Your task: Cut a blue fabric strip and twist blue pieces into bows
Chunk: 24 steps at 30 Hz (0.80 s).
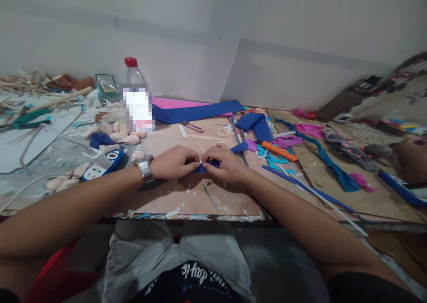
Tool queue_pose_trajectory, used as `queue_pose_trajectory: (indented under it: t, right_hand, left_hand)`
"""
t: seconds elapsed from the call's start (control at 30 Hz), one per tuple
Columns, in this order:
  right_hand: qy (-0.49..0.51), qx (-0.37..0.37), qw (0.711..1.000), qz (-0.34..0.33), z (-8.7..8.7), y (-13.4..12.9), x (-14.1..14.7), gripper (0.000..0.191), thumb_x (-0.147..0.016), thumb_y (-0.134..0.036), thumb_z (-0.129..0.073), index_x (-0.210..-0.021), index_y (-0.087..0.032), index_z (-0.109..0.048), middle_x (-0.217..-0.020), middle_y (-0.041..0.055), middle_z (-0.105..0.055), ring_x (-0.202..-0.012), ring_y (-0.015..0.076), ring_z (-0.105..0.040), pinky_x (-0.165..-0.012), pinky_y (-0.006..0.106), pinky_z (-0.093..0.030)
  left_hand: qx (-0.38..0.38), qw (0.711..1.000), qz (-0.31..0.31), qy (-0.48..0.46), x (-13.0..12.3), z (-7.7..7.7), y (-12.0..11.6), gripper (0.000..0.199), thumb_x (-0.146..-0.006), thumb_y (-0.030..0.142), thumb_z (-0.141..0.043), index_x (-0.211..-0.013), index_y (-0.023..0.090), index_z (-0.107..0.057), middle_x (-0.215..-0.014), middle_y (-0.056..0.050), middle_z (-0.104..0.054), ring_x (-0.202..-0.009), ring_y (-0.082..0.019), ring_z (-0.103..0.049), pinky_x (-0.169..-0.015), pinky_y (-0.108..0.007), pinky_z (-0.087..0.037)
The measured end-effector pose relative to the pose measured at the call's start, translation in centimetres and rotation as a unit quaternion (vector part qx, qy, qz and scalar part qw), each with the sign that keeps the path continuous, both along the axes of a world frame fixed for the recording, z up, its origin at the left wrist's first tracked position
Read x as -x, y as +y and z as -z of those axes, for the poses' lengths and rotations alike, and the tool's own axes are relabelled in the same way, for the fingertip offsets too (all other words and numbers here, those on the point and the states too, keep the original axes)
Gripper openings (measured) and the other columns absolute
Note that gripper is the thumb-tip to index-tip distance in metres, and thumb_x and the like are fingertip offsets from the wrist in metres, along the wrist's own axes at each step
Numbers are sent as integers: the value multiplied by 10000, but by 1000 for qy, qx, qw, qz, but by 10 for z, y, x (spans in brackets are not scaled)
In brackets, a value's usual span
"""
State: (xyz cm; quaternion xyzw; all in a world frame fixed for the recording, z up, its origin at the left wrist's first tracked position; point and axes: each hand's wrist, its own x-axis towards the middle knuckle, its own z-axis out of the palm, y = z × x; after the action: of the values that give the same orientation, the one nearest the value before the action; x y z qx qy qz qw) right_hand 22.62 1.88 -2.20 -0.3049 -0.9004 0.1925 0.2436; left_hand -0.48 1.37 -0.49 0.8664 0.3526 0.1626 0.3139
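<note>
And here the two hands meet, low over the middle of the surface [167,196], with a small blue piece [201,169] pinched between them! The left hand [175,163], a silver watch [144,169] on its wrist, grips one end with thumb and fingers pressed together; the right hand [228,164] is closed on the other, fingers curled over it. The piece looks like folded fabric, though the fingers hide most of it.

Just beside the left wrist sits a blue-and-white tool [116,157], pale scraps [125,137] scattered around it. Straight ahead, pink-handled snips [192,126] lie near a roll of tape [223,132], and behind them stretches a long blue strip [203,112], its left end by a red-capped bottle [136,75].

Over to the right, an orange cutter [279,151] rests across turquoise scraps [274,161], a twisted teal strip [333,167] lies farther out, and at the far edge another person's hand [412,158] shows above a second blue-and-white tool [402,189].
</note>
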Motion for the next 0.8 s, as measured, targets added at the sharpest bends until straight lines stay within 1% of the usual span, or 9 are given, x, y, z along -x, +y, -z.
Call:
queue_pose_trajectory:
  t: [0.07, 0.13, 0.23, 0.33, 0.43, 0.5, 0.57, 0.7, 0.8]
  right_hand:
    - [-1, -7, 1000, -2, 0, 0, 0, 64, -887, -223, -600, -853, -203, -650, -829, 24, -723, -817, 198, -645, -927, 403, -348]
    - [0, -9, 1000, -1, 0, 0, 0, 61, -872, -215, -595, -837, -203, -643, -813, 19, -711, -806, 195, -640, -924, 405, -344]
    - [-2, 0, 1000, -2, -2, -2, 0, 69, -874, -206, -587, -835, -201, -644, -807, 16, -708, -808, 194, -639, -930, 409, -339]
    - [-12, 12, 1000, -19, -5, -5, 2, 96, -921, -250, -605, -874, -206, -675, -841, 21, -739, -849, 204, -653, -966, 422, -335]
    - [-17, 17, 999, -35, -8, -8, 3, 150, -965, -304, -611, -895, -210, -704, -876, 29, -765, -861, 204, -666, -1001, 433, -332]
    - [-16, 14, 999, -33, -9, -8, 3, 173, -977, -302, -604, -874, -205, -704, -866, 29, -766, -837, 196, -664, -1005, 433, -333]
    - [-15, 8, 1000, -25, -8, -7, 3, 172, -971, -285, -610, -850, -200, -698, -836, 24, -760, -822, 193, -657, -994, 427, -336]
    - [-13, 9, 1000, -9, -6, -4, 2, 155, -956, -264, -613, -840, -199, -693, -809, 21, -749, -811, 192, -646, -961, 413, -340]
    - [-8, 13, 1000, -11, -6, -4, 1, 162, -955, -303, -623, -852, -203, -697, -825, 27, -752, -818, 199, -648, -960, 414, -343]
  left_hand:
    - [58, 998, 10, -4, 1, 1, 0, 222, -955, 285, -536, -854, 154, -684, -751, -22, -722, -657, -140, -628, -647, -249, -432]
    - [166, 986, 19, -11, 1, 2, 0, 189, -946, 277, -534, -873, 156, -660, -752, -28, -734, -640, -145, -662, -638, -249, -477]
    - [327, 944, 36, -33, 2, 4, 1, 162, -944, 279, -538, -882, 158, -627, -785, -48, -761, -606, -143, -691, -618, -250, -520]
    - [412, 907, 56, -61, 2, 5, 2, 157, -942, 273, -556, -894, 147, -636, -823, -77, -778, -635, -142, -713, -644, -253, -543]
    - [442, 890, 82, -75, 3, 7, 3, 194, -958, 296, -573, -894, 134, -661, -824, -105, -782, -680, -152, -730, -673, -264, -562]
    - [440, 890, 92, -77, 4, 7, 4, 210, -965, 313, -589, -893, 132, -667, -835, -112, -784, -694, -154, -735, -677, -266, -568]
    - [438, 891, 96, -76, 5, 6, 4, 184, -954, 305, -617, -911, 133, -667, -848, -110, -788, -693, -153, -734, -685, -275, -577]
    - [464, 878, 100, -60, 6, 5, 3, 93, -892, 199, -642, -948, 132, -675, -865, -110, -796, -703, -159, -740, -679, -282, -582]
    - [499, 858, 105, -64, 6, 7, 4, 110, -863, 150, -602, -940, 134, -679, -875, -106, -799, -717, -164, -752, -664, -275, -580]
